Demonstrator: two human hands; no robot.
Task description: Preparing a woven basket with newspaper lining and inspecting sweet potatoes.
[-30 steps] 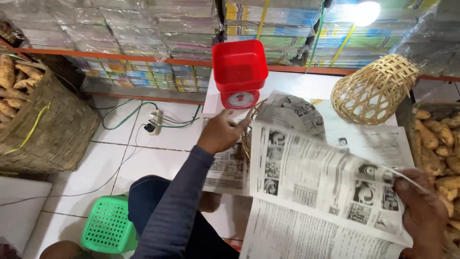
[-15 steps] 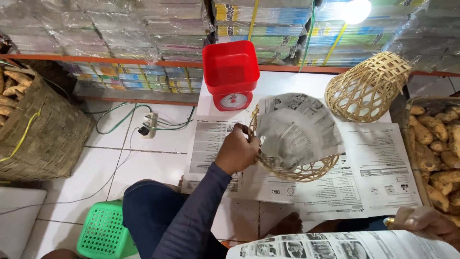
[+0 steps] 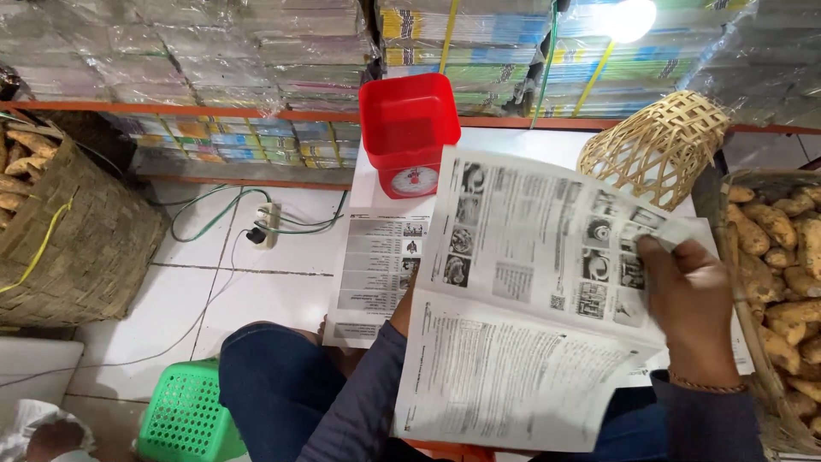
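Your right hand (image 3: 693,299) is pinched shut on the right edge of a printed newspaper sheet (image 3: 530,291), thumb over the top of the paper near its upper right corner, fingers hidden beneath. The sheet hangs in front of you with a fold crease running from about 9 o'clock to 3 o'clock, its long axis going from 6 o'clock up toward 12, upper half tilted away from you. Your left hand is hidden behind the sheet; only the dark sleeve (image 3: 368,393) shows, rising from 6 o'clock under the paper's left edge, so you cannot tell how open that hand is or whether it grips anything. The right hand is therefore the one plainly on the sheet, with the paper spreading from it toward 9 o'clock. Beyond the sheet, at 12 o'clock, a red kitchen scale (image 3: 409,133) stands on the white surface (image 3: 505,141), and more newspaper (image 3: 376,265) lies flat at 10 o'clock from the held sheet. An overturned woven basket (image 3: 654,150) sits at 1 o'clock, just beside the sheet's top corner. Sweet potatoes (image 3: 782,265) fill a basket at 3 o'clock, close to your right hand. A green plastic basket (image 3: 188,415) rests on the floor at 8 o'clock.
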